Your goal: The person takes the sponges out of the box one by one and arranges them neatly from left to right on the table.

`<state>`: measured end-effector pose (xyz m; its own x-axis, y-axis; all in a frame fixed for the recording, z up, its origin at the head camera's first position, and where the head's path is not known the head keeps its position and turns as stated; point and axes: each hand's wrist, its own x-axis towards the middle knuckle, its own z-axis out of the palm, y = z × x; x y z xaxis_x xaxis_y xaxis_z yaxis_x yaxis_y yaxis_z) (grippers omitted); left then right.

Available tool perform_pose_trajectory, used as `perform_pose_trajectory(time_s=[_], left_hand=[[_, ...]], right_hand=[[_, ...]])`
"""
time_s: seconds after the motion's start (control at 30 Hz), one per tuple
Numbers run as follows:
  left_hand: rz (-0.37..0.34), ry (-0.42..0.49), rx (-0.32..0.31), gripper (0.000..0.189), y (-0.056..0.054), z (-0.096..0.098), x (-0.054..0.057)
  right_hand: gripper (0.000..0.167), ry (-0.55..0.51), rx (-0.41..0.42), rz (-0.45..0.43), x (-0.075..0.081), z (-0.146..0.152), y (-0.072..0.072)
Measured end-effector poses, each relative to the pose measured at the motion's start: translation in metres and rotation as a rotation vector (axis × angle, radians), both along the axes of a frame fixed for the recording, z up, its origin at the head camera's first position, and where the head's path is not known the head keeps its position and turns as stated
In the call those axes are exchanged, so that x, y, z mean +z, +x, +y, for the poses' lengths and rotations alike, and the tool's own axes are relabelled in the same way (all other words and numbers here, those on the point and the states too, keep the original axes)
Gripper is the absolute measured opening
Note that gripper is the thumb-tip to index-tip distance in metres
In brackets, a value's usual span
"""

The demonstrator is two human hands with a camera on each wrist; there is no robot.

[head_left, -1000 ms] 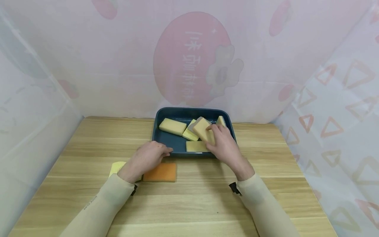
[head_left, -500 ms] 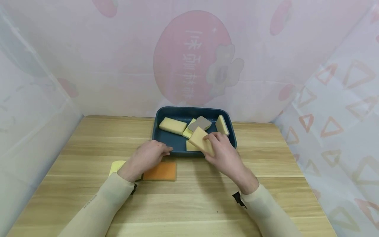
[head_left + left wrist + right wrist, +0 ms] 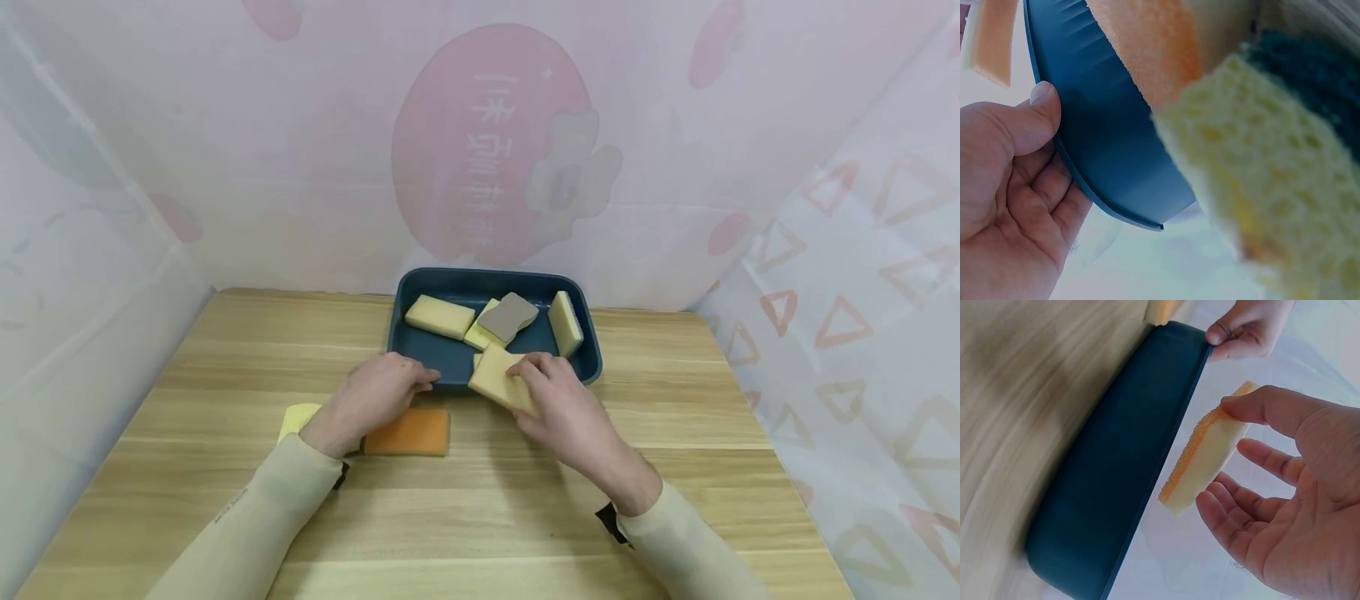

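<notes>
My right hand (image 3: 562, 408) pinches a cream sponge (image 3: 491, 375) between thumb and fingers; in the head view it overlaps the near rim of a dark blue tray (image 3: 431, 354). One face of that sponge (image 3: 1207, 456) shows orange in the right wrist view. My left hand (image 3: 375, 392) grips the tray's near-left rim, thumb on top and fingers curled below. Inside the tray lie a cream sponge (image 3: 440, 317), a grey wavy-edged sponge (image 3: 510, 315) on top of a yellow one (image 3: 480, 336), and a sponge (image 3: 564, 323) standing on edge. Another is mostly hidden beneath the held sponge.
On the wooden table (image 3: 420, 525), an orange-topped sponge (image 3: 408, 433) lies in front of the tray. Beside it a yellow sponge (image 3: 298, 417) is partly covered by my left wrist. Printed cloth walls (image 3: 300, 167) stand behind and at both sides.
My right hand has carried the cream sponge from over the tray's middle toward me, to the near rim, uncovering the grey sponge. My left hand has stayed on the rim.
</notes>
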<state>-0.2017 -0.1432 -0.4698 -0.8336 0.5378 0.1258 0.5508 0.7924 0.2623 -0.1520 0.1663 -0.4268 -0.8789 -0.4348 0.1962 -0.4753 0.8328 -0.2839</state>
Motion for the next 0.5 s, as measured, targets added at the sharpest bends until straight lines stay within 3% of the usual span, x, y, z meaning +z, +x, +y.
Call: perform_pose_trajectory(time_s=[0.3, 0.5], left_hand=[[-0.006, -0.007, 0.003, 0.024, 0.0, 0.0, 0.002], [-0.006, -0.008, 0.0, 0.024, 0.0, 0.0, 0.002]], right_hand=[[0.051, 0.055, 0.031, -0.041, -0.006, -0.006, 0.01], [0.049, 0.096, 0.072, -0.016, -0.013, -0.008, 0.015]])
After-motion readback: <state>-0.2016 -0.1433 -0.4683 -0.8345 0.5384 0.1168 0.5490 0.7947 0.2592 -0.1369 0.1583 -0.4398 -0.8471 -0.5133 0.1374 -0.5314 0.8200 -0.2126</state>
